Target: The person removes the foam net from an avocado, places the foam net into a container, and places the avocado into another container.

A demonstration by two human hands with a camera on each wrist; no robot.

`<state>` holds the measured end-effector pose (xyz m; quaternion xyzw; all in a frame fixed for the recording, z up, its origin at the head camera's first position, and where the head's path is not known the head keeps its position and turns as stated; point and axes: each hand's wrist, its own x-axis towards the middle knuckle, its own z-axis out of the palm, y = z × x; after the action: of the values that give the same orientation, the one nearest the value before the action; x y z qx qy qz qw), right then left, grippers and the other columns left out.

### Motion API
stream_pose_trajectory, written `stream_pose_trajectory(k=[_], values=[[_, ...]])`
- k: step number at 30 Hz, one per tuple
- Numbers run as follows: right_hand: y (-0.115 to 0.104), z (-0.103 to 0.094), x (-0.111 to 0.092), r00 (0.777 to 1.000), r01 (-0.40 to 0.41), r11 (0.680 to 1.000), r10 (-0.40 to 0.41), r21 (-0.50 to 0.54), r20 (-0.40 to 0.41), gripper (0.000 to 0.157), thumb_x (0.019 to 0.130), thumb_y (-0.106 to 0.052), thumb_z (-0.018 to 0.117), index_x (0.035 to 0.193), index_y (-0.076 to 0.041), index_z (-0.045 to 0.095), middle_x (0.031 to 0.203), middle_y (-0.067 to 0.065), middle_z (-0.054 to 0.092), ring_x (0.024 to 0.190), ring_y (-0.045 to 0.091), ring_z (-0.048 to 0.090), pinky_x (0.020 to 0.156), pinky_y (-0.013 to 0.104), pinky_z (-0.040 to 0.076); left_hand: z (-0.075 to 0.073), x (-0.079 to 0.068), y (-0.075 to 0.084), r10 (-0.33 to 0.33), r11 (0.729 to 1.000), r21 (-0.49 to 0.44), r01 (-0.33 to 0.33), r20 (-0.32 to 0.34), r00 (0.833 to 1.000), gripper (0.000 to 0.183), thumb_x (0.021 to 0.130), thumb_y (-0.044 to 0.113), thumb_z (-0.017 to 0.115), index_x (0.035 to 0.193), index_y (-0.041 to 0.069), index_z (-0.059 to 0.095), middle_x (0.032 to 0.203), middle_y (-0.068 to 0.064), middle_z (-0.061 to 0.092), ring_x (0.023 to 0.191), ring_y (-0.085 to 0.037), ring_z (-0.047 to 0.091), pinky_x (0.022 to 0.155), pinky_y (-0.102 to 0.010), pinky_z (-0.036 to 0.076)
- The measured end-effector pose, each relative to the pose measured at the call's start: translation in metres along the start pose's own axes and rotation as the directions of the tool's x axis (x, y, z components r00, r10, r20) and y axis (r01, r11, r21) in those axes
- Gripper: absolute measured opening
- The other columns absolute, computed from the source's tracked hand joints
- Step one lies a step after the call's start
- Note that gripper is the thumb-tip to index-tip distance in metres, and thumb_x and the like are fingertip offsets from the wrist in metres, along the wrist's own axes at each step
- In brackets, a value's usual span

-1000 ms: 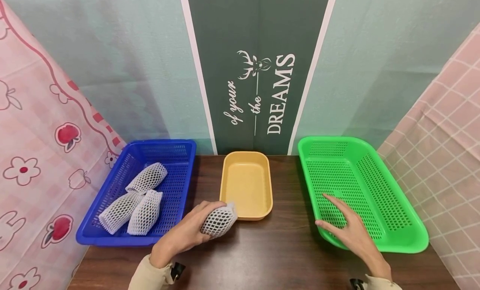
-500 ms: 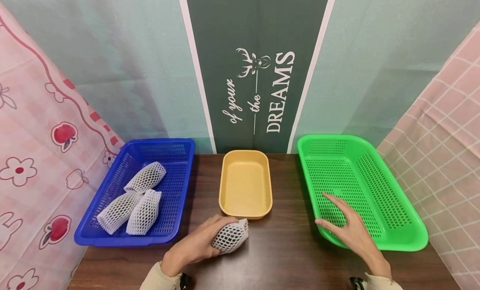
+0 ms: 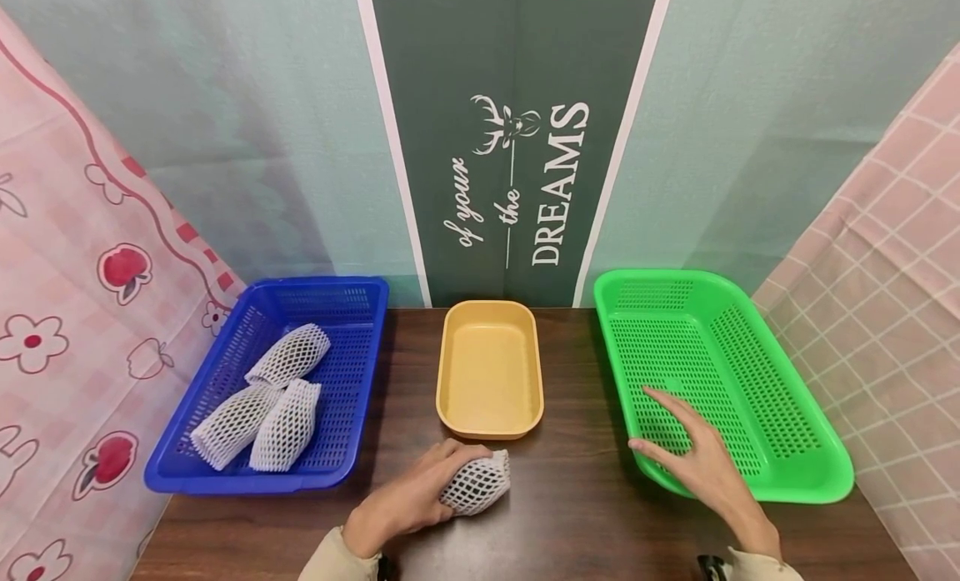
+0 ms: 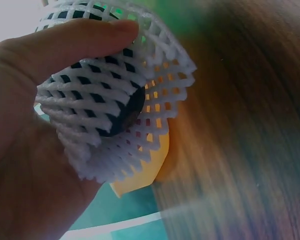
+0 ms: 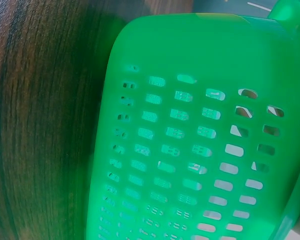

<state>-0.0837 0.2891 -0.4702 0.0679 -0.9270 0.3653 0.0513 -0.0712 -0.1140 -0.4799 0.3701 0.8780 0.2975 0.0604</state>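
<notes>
My left hand (image 3: 420, 493) grips a dark, rounded object in a white foam net sleeve (image 3: 478, 483) over the table, just in front of the yellow tray. In the left wrist view, the thumb lies across the foam net sleeve (image 4: 90, 95), and dark skin shows through its mesh and at its flared end. My right hand (image 3: 705, 468) is at the near left corner of the green basket (image 3: 617, 348), thumb and forefinger spread apart, holding nothing. The right wrist view is filled by the perforated side of the green basket (image 5: 175, 45); the hand is hidden there.
A blue basket (image 3: 372, 356) on the left contains three net-sleeved objects (image 3: 286, 427) lying together. Between the baskets, toward the back, is a shallow yellow tray (image 3: 489, 368) with nothing in it. Cloth curtains (image 3: 300, 147) hang behind and along both sides of the wooden table (image 3: 570, 498).
My left hand has carried the net-sleeved object rightward and nearer to me, from beside the tray's left corner to in front of it. The right hand stays at the green basket.
</notes>
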Motion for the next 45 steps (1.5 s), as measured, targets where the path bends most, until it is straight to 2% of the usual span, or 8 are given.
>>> stream_pose_trajectory(k=[10,19,24,28,35,39,43,45], values=[[0.001,0.001,0.0,1.0,0.004,1.0,-0.004,0.0,-0.001,0.073,0.083,-0.032,0.08,0.146,-0.038,0.044,0.15,0.014,0.048,0.14,0.004,0.036,0.095,0.069,0.037,0.01,0.005,-0.002,0.013,1.0,0.014,-0.013,0.003,1.0,0.092,0.06,-0.008,0.08,0.141,0.023,0.047,0.128,0.003,0.056,0.117,-0.014,0.054,0.1,-0.033,0.049],[0.0,0.001,0.0,1.0,-0.002,1.0,0.002,-0.006,0.004,0.073,0.083,-0.033,0.079,0.146,-0.038,0.044,0.15,0.014,0.047,0.141,0.017,0.038,0.095,0.069,0.037,0.017,0.008,-0.004,0.06,0.998,0.037,-0.06,0.0,0.998,0.092,0.059,-0.009,0.079,0.14,0.021,0.047,0.13,0.002,0.057,0.116,-0.017,0.054,0.098,-0.035,0.049],[0.0,0.001,0.0,1.0,0.003,1.0,-0.003,-0.008,-0.002,0.073,0.083,-0.033,0.08,0.146,-0.038,0.044,0.15,0.014,0.048,0.141,0.009,0.036,0.096,0.068,0.037,0.021,0.009,-0.005,0.053,0.998,0.043,-0.053,0.014,0.998,0.092,0.059,-0.01,0.078,0.141,0.021,0.048,0.13,0.002,0.057,0.117,-0.018,0.054,0.099,-0.035,0.049],[0.0,0.001,0.0,1.0,0.005,1.0,-0.005,-0.01,-0.008,0.073,0.082,-0.033,0.08,0.146,-0.038,0.044,0.15,0.015,0.048,0.14,0.005,0.036,0.096,0.068,0.037,0.024,0.01,-0.004,0.034,0.999,0.038,-0.035,0.028,0.999,0.091,0.06,-0.009,0.078,0.141,0.022,0.048,0.13,0.002,0.058,0.119,-0.017,0.054,0.102,-0.035,0.048],[-0.001,0.002,0.001,1.0,0.008,1.0,-0.008,-0.024,-0.006,0.075,0.082,-0.033,0.08,0.147,-0.037,0.044,0.15,0.016,0.048,0.138,0.036,0.041,0.096,0.068,0.037,0.025,0.009,-0.003,-0.009,0.999,0.045,0.007,0.046,0.999,0.093,0.061,-0.008,0.079,0.142,0.024,0.047,0.129,0.0,0.056,0.117,-0.019,0.05,0.101,-0.037,0.047],[-0.001,0.002,0.001,1.0,0.023,0.999,-0.023,-0.034,-0.019,0.075,0.081,-0.033,0.081,0.147,-0.035,0.044,0.149,0.015,0.049,0.14,0.027,0.041,0.096,0.068,0.038,0.022,0.011,0.0,-0.072,0.996,0.05,0.068,0.076,0.995,0.097,0.061,0.0,0.085,0.144,0.029,0.046,0.127,-0.002,0.051,0.115,-0.018,0.046,0.099,-0.038,0.045],[0.0,0.002,0.001,0.999,0.029,0.999,-0.03,-0.034,-0.027,0.076,0.081,-0.032,0.082,0.147,-0.035,0.045,0.148,0.014,0.05,0.14,0.012,0.039,0.097,0.067,0.038,0.019,0.012,0.002,-0.125,0.992,0.042,0.121,0.134,0.983,0.099,0.064,0.019,0.091,0.148,0.034,0.041,0.128,0.0,0.046,0.115,-0.016,0.042,0.101,-0.038,0.042],[-0.001,0.002,0.001,0.999,0.028,0.999,-0.029,-0.032,-0.026,0.076,0.081,-0.032,0.082,0.147,-0.035,0.045,0.148,0.014,0.05,0.14,0.012,0.039,0.097,0.067,0.038,0.017,0.011,0.003,-0.143,0.99,0.03,0.139,0.162,0.976,0.099,0.067,0.026,0.091,0.15,0.036,0.038,0.13,0.001,0.045,0.116,-0.015,0.041,0.102,-0.039,0.041]])
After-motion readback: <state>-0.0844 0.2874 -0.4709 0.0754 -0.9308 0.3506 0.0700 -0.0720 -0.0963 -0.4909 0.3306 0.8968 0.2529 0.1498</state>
